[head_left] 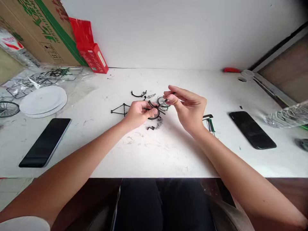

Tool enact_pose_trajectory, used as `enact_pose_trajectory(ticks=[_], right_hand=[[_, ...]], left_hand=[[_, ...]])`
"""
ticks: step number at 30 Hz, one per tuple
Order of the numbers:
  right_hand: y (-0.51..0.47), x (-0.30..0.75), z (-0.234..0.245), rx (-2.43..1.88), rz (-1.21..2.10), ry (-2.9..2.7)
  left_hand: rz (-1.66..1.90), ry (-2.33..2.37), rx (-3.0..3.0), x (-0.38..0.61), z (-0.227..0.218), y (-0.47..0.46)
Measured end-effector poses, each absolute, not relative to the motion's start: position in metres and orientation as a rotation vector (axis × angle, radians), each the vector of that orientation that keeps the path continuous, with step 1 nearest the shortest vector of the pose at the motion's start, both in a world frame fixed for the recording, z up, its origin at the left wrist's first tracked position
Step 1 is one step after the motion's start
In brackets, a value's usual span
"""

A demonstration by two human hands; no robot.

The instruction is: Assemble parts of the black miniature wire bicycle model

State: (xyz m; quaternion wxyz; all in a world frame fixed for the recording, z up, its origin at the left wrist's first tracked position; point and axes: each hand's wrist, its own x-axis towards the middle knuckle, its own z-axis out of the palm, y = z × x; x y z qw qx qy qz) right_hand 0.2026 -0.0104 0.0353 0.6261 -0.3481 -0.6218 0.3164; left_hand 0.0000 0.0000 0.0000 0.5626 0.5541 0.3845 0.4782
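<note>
Head view shows the left hand (138, 113) curled shut around the middle of a small black model bicycle frame (120, 109), thumb and forefinger pinching a thin rod (156, 107) that slants up-left to down-right over a small spoked wheel (163, 102). The frame's long axis runs roughly left to right: its triangular end sticks out to the left of the left hand, and the wheel end points toward the right hand (189, 107). That hand hovers just beside the wheel on its right, fingers stretched leftward, thumb and forefinger closed together on a tiny dark part (171, 93) whose shape is too small to tell. The two hands almost meet over the wheel, the right one slightly higher and farther from the body.

Just below the hands, a short chain piece (156, 125) lies on the white bench (154, 150). Behind them rest a curved black mudguard (138, 94) and a small silvery part (151, 95). Near the right wrist lies a green-handled tool (211, 125), and farther right a dark phone (252, 130). Well to the left sit another phone (45, 141), a stack of white plates (43, 101) and a red box (92, 56) leaning by a cardboard carton (40, 29).
</note>
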Motion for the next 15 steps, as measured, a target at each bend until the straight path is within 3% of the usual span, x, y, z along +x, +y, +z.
enact_pose_trajectory(ticks=[15], right_hand=[[-0.0097, 0.2008, 0.0376, -0.758, 0.848, -1.366]], left_hand=[[1.111, 0.975, 1.267, 0.0004, 0.0043, -0.003]])
